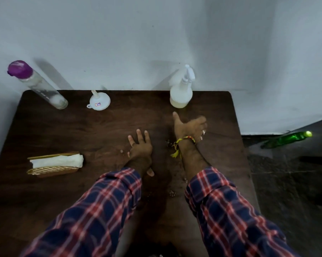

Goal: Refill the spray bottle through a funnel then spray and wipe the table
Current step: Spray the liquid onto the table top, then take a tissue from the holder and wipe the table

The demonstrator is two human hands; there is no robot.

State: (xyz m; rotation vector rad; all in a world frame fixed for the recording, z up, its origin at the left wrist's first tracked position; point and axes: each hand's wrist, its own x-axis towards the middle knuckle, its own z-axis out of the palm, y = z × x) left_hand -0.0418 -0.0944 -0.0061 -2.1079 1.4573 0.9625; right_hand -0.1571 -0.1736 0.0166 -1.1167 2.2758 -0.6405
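Grip none: two hands (pixel 140 147) (pixel 188 127) open; one funnel (pixel 99 102).

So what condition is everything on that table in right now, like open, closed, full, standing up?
Spray bottle: upright, trigger head on, a little liquid at the bottom.
Funnel: lying wide end down, spout up, unused.
Clear bottle: upright, purple cap on.
Napkin holder: holds white tissues.
Table: scattered crumbs near the hands.
Left hand: open, flat on table.
Right hand: open, holding nothing.
Green bottle: on the floor, blurred.
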